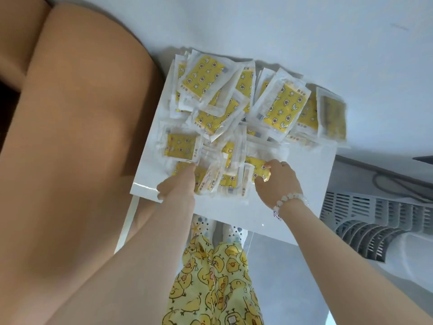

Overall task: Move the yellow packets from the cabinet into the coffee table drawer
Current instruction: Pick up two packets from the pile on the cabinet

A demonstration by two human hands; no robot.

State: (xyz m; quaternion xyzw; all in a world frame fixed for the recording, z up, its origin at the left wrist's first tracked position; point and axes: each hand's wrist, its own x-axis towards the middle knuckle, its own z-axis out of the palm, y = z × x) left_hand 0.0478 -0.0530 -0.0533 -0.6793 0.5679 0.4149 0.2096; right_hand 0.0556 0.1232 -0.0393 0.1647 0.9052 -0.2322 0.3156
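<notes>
Above chick-print trousers [210,277], the left hand [178,186] reaches under the near edge of the yellow packets [278,109] heaped on the white worktop [293,207], its fingers hidden and their grip impossible to tell, while the right hand [278,184] has its fingers curled around one of them, with a tan sofa [82,113] alongside.

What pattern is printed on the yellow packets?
The packets show stars, moons and small round figures; head view.

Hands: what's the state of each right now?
Left hand: fingertips in the yellow packets, grip cannot be told.
Right hand: closed on some of those packets.
</notes>
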